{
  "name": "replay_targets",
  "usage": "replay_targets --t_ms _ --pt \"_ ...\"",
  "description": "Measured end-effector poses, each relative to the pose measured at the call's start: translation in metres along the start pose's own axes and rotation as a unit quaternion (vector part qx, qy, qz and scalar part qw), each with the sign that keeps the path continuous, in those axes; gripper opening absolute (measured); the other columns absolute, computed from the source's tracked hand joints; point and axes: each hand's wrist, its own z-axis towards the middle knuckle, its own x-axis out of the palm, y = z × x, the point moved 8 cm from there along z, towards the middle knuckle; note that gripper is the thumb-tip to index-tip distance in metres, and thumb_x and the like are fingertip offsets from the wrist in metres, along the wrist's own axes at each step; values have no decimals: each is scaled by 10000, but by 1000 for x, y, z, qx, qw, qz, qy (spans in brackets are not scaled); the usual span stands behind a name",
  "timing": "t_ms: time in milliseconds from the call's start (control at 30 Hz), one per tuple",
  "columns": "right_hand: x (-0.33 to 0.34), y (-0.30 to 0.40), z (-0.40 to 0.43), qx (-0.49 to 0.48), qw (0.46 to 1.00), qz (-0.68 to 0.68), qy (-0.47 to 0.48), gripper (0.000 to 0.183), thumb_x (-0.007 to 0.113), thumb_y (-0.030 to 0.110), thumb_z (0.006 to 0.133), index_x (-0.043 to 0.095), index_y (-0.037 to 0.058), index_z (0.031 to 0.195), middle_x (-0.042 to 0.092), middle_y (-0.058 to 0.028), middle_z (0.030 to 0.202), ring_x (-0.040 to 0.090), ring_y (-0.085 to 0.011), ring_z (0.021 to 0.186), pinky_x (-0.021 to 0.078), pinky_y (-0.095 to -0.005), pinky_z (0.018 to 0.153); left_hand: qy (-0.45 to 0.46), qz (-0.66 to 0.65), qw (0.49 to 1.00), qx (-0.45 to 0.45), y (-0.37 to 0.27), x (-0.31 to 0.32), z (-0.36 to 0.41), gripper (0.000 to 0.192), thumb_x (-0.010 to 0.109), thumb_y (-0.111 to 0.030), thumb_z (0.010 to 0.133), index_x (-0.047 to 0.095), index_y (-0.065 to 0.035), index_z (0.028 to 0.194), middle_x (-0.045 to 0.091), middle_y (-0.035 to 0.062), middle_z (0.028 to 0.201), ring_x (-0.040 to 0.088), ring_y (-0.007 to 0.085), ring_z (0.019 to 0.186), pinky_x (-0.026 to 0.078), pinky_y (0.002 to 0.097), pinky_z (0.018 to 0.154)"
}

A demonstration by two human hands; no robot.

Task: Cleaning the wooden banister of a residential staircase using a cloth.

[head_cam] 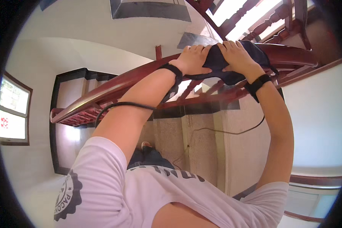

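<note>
A dark cloth (233, 74) lies draped over the red-brown wooden handrail (139, 71) of a staircase. My left hand (194, 59) presses on the cloth's left part, its fingers curled over the far side of the rail and its thumb on the near side. Close by on the right, my right hand (237, 57) holds the cloth against the rail in the same way. The two thumbs point toward each other with dark cloth between them. Each wrist wears a black band with a cable. Part of the cloth hangs down below the rail.
Stone stairs (171, 136) with dark edging lie beneath me, and a shoe (146, 144) shows on them. Turned wooden balusters (192, 88) stand under the rail, with more at the upper right. A thin cable (230, 132) hangs over the steps. A window (12, 111) is at the left.
</note>
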Motion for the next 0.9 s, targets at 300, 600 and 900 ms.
replay_targets --t_ms 300,600,900 --pt "0 72 34 -2 997 59 -46 849 744 505 564 447 -9 1172 497 -126 1062 461 -284 1021 350 -410 896 43 16 999 26 41 1 -61 893 663 -423 692 244 33 1336 422 206 1205 432 344 1118 347 442 938" --pt "8 177 97 -24 994 70 -76 832 727 517 559 473 -6 1153 498 -132 1064 456 -277 1034 340 -426 928 16 -37 998 -44 111 -21 -158 888 728 -329 595 299 -2 1300 418 189 1199 421 338 1129 338 425 961" --pt "16 196 122 9 993 44 -109 368 508 167 771 518 3 1100 510 -113 978 478 -258 960 350 -419 892 16 -64 995 -68 142 -20 -171 908 752 -320 525 351 0 1273 446 181 1197 448 349 1084 357 430 946"
